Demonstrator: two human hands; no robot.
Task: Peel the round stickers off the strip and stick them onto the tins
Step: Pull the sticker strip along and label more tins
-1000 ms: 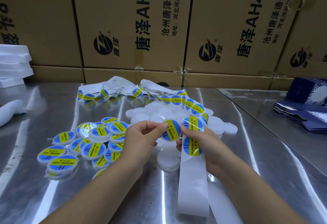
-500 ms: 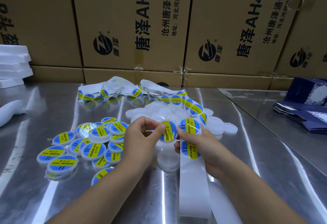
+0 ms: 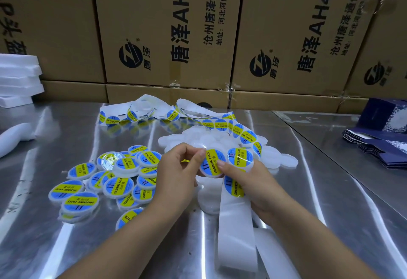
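Note:
My left hand [image 3: 178,173] grips a small round white tin [image 3: 212,164] at its left rim, above the steel table. A blue-and-yellow round sticker lies on the tin's lid, and my right hand [image 3: 248,181] presses a fingertip on it. The same right hand also holds the white sticker strip [image 3: 236,208], which hangs down toward me and runs back over the table. More stickers sit on the strip [image 3: 240,157]. A heap of plain white tins [image 3: 284,161] lies just behind my hands. Several stickered tins [image 3: 116,186] lie in a pile at the left.
Loose strip with stickers [image 3: 154,113] curls at the back of the steel table [image 3: 66,245]. Cardboard boxes [image 3: 167,32] wall the rear. White foam pieces [image 3: 17,80] stack at far left. Dark blue folded cartons [image 3: 378,148] lie at right.
The sticker that was pinched above the tin now lies flat on its lid. Both hands dropped slightly, and my right fingertip moved onto the sticker.

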